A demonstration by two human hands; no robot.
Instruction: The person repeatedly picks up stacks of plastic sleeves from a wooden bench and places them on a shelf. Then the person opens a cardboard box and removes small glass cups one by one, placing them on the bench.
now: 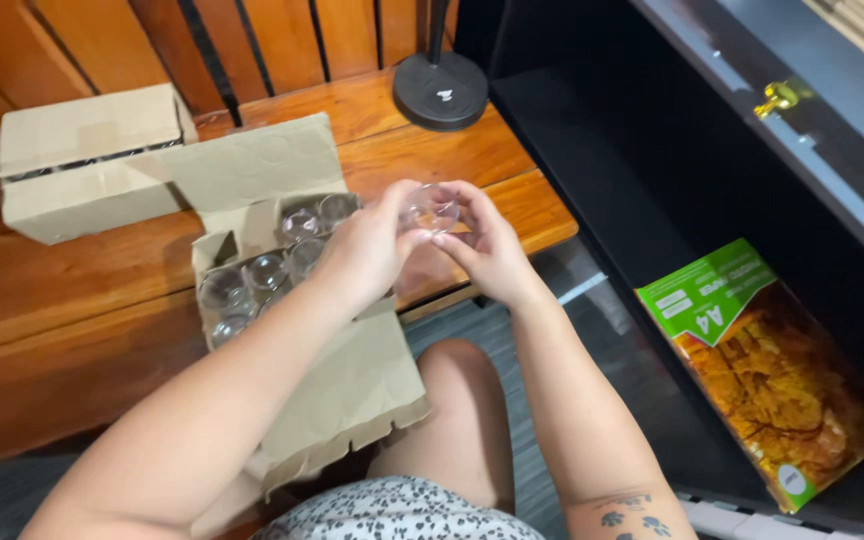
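The glass (430, 213) is clear and glossy; the box (302, 330) is matt brown cardboard; the table (72, 300) is smooth varnished wood; the knob (778, 98) is shiny brass.

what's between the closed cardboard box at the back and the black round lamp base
In the head view, only the raised flap of the open cardboard box of clear glasses and bare wooden bench top lie between the closed cardboard box and the black round base.

I am counting one clear glass (430, 213) between two hands (422, 245), about six glasses (267, 270) in one open cardboard box (352, 390), one closed box (87, 160), one lamp base (441, 90) and one paper pack (772, 370).
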